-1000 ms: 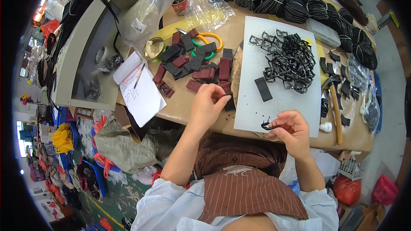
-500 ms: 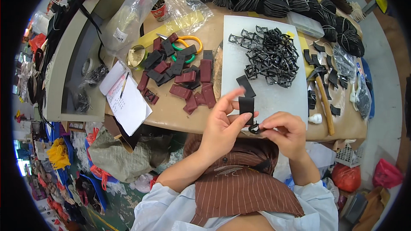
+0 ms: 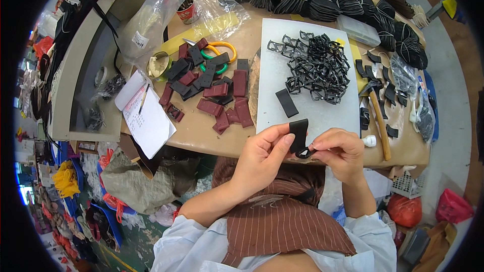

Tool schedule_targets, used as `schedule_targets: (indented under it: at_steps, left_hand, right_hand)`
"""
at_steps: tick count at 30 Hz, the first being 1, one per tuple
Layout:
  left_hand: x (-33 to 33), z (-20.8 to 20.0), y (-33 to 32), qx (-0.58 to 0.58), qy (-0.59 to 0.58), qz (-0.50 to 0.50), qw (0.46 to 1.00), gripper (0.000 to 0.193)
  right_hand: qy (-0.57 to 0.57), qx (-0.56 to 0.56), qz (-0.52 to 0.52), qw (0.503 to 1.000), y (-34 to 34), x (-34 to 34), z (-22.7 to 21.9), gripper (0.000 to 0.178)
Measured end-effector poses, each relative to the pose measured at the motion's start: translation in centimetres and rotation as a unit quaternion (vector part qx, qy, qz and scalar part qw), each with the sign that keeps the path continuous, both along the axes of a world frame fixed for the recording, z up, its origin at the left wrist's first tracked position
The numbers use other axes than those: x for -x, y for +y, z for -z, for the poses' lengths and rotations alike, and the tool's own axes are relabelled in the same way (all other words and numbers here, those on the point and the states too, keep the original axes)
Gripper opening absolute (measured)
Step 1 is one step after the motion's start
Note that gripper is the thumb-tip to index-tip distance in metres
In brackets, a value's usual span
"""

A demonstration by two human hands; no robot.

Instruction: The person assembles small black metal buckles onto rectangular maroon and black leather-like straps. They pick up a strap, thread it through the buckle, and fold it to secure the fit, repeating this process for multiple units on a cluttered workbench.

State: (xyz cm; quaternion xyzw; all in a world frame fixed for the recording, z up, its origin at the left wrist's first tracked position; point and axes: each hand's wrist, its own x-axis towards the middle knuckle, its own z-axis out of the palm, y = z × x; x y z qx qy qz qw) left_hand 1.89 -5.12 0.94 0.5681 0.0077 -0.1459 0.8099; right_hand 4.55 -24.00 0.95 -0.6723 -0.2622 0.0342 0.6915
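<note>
strap [image 3: 299,129] pinched in left hand [image 3: 263,157], buckle [image 3: 303,153] at its end pinched by right hand [image 3: 343,153], lower centre; buckle pile [image 3: 320,68] on board [image 3: 325,120], upper right.

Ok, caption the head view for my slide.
Left hand holding a black strip close to a black buckle in the right hand, near a white board bearing piled buckles.
</note>
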Motion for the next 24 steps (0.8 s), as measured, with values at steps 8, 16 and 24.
schedule_targets:
  at_steps: [8,16,24]
  left_hand:
    - [0.9,-1.5,-0.1,-0.187,-0.103,0.030,0.977,0.032]
    - [1.4,0.2,-0.6,-0.082,-0.017,-0.004,0.996,0.029]
    - [1.9,0.3,-0.5,-0.021,-0.005,0.014,1.000,0.029]
  right_hand:
    - [0.059,0.039,0.030,0.997,0.4,-0.1,-0.6,0.018]
    - [-0.008,0.094,0.073,0.993,0.8,0.9,1.0,0.016]
    - [-0.001,0.057,0.056,0.997,0.9,1.5,1.4,0.017]
